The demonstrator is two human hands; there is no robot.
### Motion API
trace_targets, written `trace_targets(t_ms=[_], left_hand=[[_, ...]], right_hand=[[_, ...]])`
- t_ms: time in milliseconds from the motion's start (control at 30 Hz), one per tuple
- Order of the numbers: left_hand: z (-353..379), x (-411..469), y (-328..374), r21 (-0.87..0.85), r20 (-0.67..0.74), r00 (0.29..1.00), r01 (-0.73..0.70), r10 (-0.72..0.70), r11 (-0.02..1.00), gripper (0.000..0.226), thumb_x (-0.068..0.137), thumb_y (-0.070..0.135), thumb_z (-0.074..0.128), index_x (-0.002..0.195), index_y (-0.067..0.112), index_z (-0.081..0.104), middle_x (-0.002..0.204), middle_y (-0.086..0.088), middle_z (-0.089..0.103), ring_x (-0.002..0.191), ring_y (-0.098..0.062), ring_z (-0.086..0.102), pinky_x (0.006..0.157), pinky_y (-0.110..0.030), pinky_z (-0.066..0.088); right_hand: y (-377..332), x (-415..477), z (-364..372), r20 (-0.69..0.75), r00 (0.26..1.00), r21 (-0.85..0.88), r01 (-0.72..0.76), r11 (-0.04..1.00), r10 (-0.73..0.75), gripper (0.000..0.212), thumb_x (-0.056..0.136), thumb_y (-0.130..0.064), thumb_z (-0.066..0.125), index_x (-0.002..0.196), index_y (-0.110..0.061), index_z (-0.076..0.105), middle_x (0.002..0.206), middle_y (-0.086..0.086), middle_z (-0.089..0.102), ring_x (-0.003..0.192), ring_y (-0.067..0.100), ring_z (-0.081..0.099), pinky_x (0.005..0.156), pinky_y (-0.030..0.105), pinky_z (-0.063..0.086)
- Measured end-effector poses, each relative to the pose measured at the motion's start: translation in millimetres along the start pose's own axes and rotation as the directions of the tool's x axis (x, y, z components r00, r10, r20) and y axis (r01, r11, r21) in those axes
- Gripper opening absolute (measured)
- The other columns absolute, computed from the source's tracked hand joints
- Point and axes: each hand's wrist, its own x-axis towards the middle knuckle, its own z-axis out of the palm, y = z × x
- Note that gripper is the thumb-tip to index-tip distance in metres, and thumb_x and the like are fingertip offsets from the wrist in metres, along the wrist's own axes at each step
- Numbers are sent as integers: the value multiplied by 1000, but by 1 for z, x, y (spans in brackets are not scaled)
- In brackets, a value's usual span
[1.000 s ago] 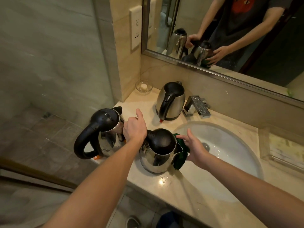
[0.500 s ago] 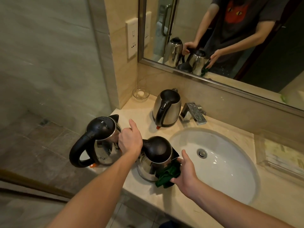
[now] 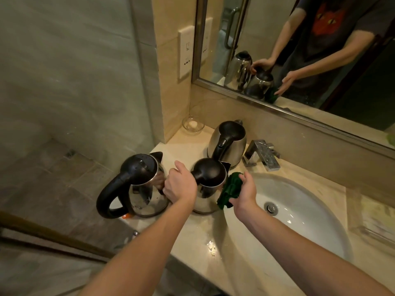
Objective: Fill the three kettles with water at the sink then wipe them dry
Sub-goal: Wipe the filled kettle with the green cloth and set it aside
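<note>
We're clamping our left hand (image 3: 179, 186) on the handle of the middle kettle (image 3: 210, 174), fingers wrapping right round it. The handle is mostly hiding under the hand. That kettle is standing upright on the counter (image 3: 213, 259), lid closed, just beside the left rim of the sink (image 3: 310, 223).

Our right hand (image 3: 245, 193) is grasping the green cloth (image 3: 230, 189), bunched up with the thumb sitting over the top, and is pressing it against the kettle's right flank, on the sink side. The cloth is touching the steel wall below the lid. Its lower end is hanging down near the kettle's base.

The left kettle (image 3: 141, 180) is sitting just beside our left hand at the counter's left edge, upright, with its big black handle pointing out past the edge. Droplets are showing on its lid. We can't tell whether the two kettle bodies are touching, since the hand is covering the gap.

The back kettle (image 3: 228, 142) is standing upright behind the middle one, near the wall and next to the faucet (image 3: 263, 154), handle facing us. Nobody is touching it.

A small glass dish (image 3: 193, 124) is sitting in the back left corner. The mirror (image 3: 277, 28) is showing the same two-handed hold from the front.
</note>
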Motion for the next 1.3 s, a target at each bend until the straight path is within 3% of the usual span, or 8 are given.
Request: trace_targets(t_ms=[67,200,367,667,833,1033,1167,1300], left_hand=[[4,2,1,6,-25,1000,17,-16,1000,57,102,42,23,114,2,62,117,-22,62,113,-38,51,100,-45,32],[9,6,2,11,-51,997,53,-52,999,56,101,43,24,114,3,61,116,-21,62,111,-38,52,99,-46,32],[17,5,2,13,-68,995,79,-78,997,54,101,43,24,113,4,59,114,-16,63,108,-34,53,97,-45,32],[7,4,-6,13,90,996,1,-2,1000,50,99,47,26,114,9,55,112,-11,60,105,-27,53,95,-45,41],[-11,-1,-12,115,209,963,-195,168,974,48,98,51,27,110,12,54,105,-7,58,97,-22,53,84,-39,45],[-39,-8,-22,273,274,840,-534,468,800,43,98,49,30,110,14,52,103,-4,56,96,-17,51,80,-34,45],[-62,-3,-28,431,309,654,-743,690,511,38,98,47,32,105,17,53,98,0,53,90,-15,47,77,-30,44],[-90,8,-34,575,299,552,-755,779,314,39,97,47,34,98,14,54,94,-3,51,85,-16,42,74,-30,37]], right_hand=[[-5,2,11,19,1000,30,-1,1000,0,33,100,-43,44,123,-20,51,112,7,54,85,20,58,86,39,48],[-9,11,21,31,1000,37,-4,999,3,28,100,-42,45,117,-21,53,106,5,59,86,19,59,74,36,51],[-16,24,26,17,1000,4,22,1000,-22,46,98,-44,46,138,-21,49,137,7,51,129,29,47,103,42,36],[-12,27,7,21,999,-250,39,967,-35,43,101,-45,37,122,-15,60,114,5,49,127,28,42,109,53,30],[7,11,2,-3,1000,-411,26,911,-30,46,100,-48,36,125,-16,58,122,8,49,124,31,43,106,50,34],[33,-12,-6,10,994,-654,88,751,-107,50,101,-48,33,135,-16,53,127,10,53,111,26,47,104,45,38],[45,-27,-7,58,993,-730,112,675,-103,53,101,-48,34,138,-15,52,137,10,53,124,29,49,107,44,39],[56,-41,-3,163,980,-789,197,581,-112,51,103,-45,35,139,-13,51,133,8,55,125,27,50,105,39,38]])
